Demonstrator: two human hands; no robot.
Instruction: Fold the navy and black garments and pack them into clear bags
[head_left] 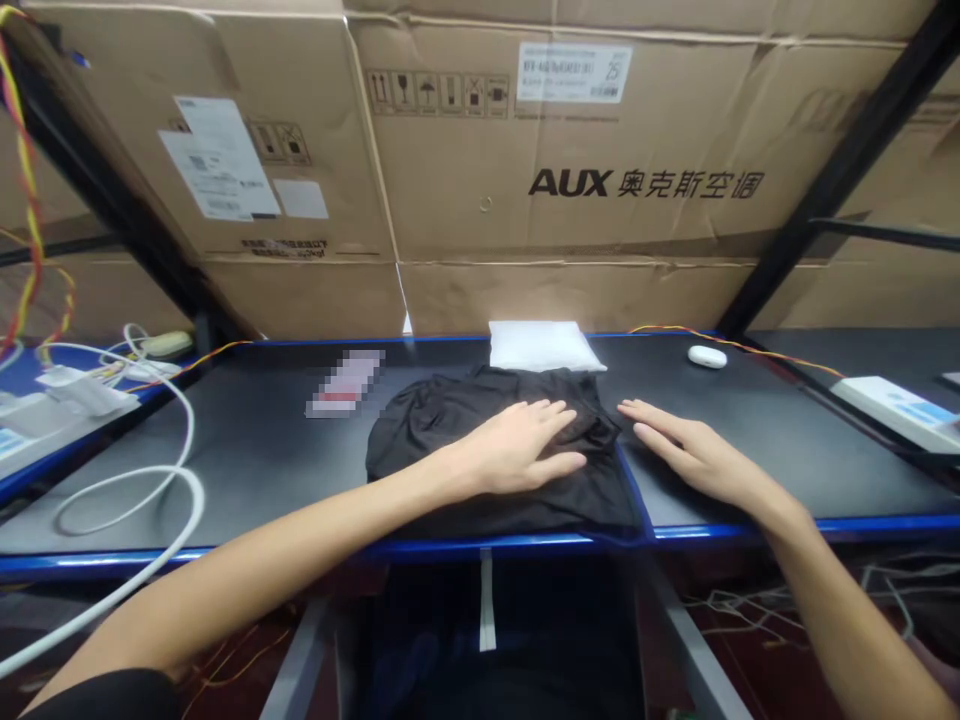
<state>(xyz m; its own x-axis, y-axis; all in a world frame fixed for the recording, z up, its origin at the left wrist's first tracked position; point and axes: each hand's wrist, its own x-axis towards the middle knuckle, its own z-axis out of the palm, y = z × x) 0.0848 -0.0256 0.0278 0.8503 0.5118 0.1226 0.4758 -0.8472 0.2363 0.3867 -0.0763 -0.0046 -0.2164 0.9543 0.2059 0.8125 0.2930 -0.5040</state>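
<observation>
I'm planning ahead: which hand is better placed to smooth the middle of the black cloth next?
Probably the left hand: it lies over the black cloth, while the right hand is beside the cloth's right edge.

1 head camera looks forward and down, workbench (255, 460) near.

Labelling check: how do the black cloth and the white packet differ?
The black cloth is dark and rumpled; the white packet is pale and smoother. The cloth spreads wider; the packet is smaller. The cloth has the left hand over it; the packet has no hand over it. Both lie on the table.
</observation>
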